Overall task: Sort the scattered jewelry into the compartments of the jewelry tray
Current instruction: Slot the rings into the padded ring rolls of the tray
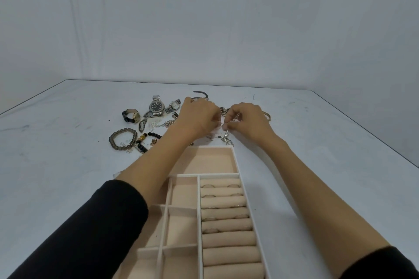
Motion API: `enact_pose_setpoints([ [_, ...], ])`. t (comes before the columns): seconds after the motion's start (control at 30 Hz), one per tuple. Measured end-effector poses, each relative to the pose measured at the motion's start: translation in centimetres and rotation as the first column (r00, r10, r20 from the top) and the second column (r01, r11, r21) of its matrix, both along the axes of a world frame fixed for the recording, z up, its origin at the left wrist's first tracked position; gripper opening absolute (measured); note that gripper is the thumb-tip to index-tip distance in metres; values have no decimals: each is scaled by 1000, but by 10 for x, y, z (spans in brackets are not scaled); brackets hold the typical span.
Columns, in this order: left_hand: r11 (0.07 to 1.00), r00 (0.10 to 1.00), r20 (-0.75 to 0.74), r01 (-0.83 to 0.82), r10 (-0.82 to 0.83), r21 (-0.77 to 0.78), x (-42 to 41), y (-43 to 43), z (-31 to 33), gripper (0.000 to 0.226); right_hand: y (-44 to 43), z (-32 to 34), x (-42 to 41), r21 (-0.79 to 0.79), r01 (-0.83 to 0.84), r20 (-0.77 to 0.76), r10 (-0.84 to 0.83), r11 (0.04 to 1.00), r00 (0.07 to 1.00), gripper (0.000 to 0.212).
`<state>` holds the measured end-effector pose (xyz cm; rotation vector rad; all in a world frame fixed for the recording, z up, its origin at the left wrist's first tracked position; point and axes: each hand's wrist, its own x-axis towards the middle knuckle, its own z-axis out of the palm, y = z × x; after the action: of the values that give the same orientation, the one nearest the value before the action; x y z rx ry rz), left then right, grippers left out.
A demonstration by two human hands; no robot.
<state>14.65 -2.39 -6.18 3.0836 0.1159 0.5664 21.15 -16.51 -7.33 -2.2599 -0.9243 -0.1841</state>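
On the surface, beyond the jewelry tray, a grey bead bracelet and a steel watch lie at the left; the left grip is curled, its hold impossible to tell; the right grip pinches a silver chain dangling just past the tray's far rim; rings sit among the tray's right-hand rolls.

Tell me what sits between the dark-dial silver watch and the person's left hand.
In the head view, a smaller square-faced silver watch lies between the dark-dial watch and the left hand.
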Motion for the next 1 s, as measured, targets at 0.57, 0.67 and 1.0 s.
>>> enact_pose_setpoints([
  [0.57,689,963,269,187,12,-700,-86,20,5,5,-10,22,-31,583,219,-631,266,782,729,13],
  [0.67,666,968,250,178,12,-724,-88,20,0,4,-9,22,-35,602,242,-672,319,761,669,8],
  [1.0,712,989,109,149,-102,-686,-63,16,-6,1,-6,22,-39,538,173,-660,284,825,696,13],
])
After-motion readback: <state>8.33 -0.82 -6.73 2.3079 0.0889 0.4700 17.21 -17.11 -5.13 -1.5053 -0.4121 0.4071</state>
